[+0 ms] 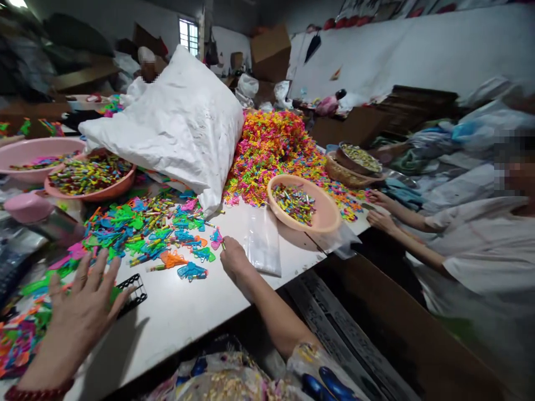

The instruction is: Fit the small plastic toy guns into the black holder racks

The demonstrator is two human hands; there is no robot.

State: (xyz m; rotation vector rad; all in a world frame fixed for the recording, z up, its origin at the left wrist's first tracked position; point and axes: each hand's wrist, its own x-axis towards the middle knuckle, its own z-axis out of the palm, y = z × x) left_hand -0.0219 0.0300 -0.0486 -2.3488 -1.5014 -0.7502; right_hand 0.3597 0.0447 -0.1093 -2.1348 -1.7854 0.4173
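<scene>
My left hand (81, 303) is at the lower left with fingers spread, holding nothing, above colourful plastic pieces. Just beside its thumb lies a black lattice piece (134, 291). My right hand (234, 257) reaches over the middle of the table with its fingers closed at the end of a small tube (223, 244). Touching or very near that tube is a pink plastic piece (216, 238); whether they are joined cannot be made out. Left of this hand lie an orange piece (173, 259) and a blue piece (192, 271), part of a loose heap (137, 223) of plastic pieces and striped tubes.
A large white sack (179, 111) leans beside a tall multicoloured pile (271, 147). Clear plastic bags (264, 242) lie right of my hand, near a peach basin (330, 214) of tubes. A pink-lidded bottle (44, 217) stands left. A co-worker's hands (382, 217) are at the right edge.
</scene>
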